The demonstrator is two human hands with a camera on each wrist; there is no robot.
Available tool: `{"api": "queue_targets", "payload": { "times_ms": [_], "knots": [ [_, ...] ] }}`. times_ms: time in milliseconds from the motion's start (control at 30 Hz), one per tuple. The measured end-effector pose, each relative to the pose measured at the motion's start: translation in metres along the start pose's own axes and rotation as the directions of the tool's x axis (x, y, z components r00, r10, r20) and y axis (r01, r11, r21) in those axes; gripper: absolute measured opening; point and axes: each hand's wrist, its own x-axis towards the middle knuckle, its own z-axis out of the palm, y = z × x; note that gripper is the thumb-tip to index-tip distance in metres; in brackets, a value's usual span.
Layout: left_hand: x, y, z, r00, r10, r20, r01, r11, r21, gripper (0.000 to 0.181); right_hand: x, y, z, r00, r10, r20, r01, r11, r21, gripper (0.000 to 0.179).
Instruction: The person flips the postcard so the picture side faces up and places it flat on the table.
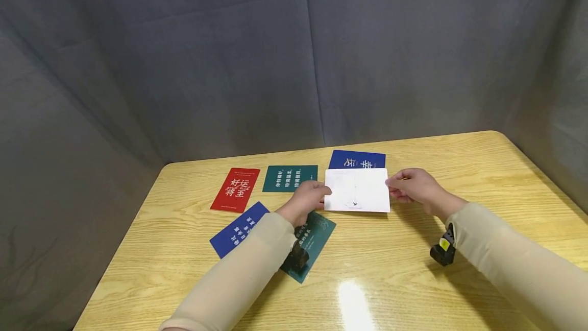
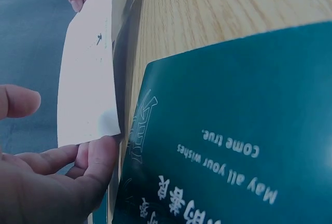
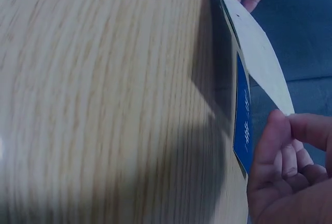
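Note:
A white card [image 1: 357, 188] with a small dark mark and fine print is held between both hands. My left hand [image 1: 307, 199] holds its left short edge; in the left wrist view the fingers [image 2: 104, 154] meet that edge, with one digit apart from it. On the right, my right hand [image 1: 413, 188] pinches the card's edge between thumb and finger, clearly seen in the right wrist view [image 3: 285, 156]. The card [image 3: 259, 58] is raised off the table and slightly bowed. Behind it, a blue card [image 1: 356, 158] with white characters is partly covered from view.
On the wooden table [image 1: 390, 280] lie a red card [image 1: 236, 189], a green card [image 1: 287, 173], a blue card [image 1: 236, 229] and another green card [image 1: 317, 241], the last two partly hidden by my left arm. A grey curtain [image 1: 229, 65] stands behind the table.

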Motion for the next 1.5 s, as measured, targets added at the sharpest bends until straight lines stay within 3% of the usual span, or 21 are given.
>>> {"api": "queue_targets", "payload": {
  "times_ms": [100, 200, 333, 433, 767, 1367, 1500],
  "knots": [
    [-0.0004, 0.0001, -0.0003, 1.000, 0.008, -0.003, -0.008, 1.000, -0.004, 0.051, -0.0011, -0.0012, 0.0029, 1.000, -0.010, -0.005, 0.010, 1.000, -0.030, 0.024],
    [0.0003, -0.0012, -0.0008, 0.998, 0.053, -0.038, -0.053, 0.998, 0.020, 0.046, -0.0022, -0.0011, 0.0043, 1.000, -0.020, -0.009, 0.020, 0.999, -0.040, 0.024],
    [0.0018, -0.0045, -0.0026, 0.983, 0.139, -0.120, -0.139, 0.990, 0.007, 0.031, -0.0017, 0.0010, 0.0038, 1.000, -0.029, 0.007, 0.029, 0.999, -0.023, 0.023],
    [0.0021, -0.0058, -0.0039, 0.974, 0.172, -0.146, -0.177, 0.984, -0.022, 0.021, -0.0005, 0.0035, 0.0026, 0.999, -0.022, 0.031, 0.022, 1.000, -0.004, 0.025],
    [0.0005, -0.0059, -0.0032, 0.974, 0.184, -0.134, -0.185, 0.983, 0.001, 0.015, 0.0012, 0.0077, -0.0012, 0.997, 0.030, 0.071, -0.035, 0.997, 0.070, 0.028],
    [0.0019, -0.0038, -0.0023, 0.964, 0.205, -0.171, -0.211, 0.977, -0.016, 0.012, -0.0024, 0.0028, -0.0024, 0.994, -0.068, 0.084, 0.066, 0.997, 0.026, 0.020],
    [0.0019, -0.0029, -0.0021, 0.962, 0.211, -0.173, -0.216, 0.976, -0.016, 0.011, -0.0013, 0.0056, -0.0044, 0.992, -0.075, 0.096, 0.070, 0.996, 0.062, 0.018]
  ]
}}
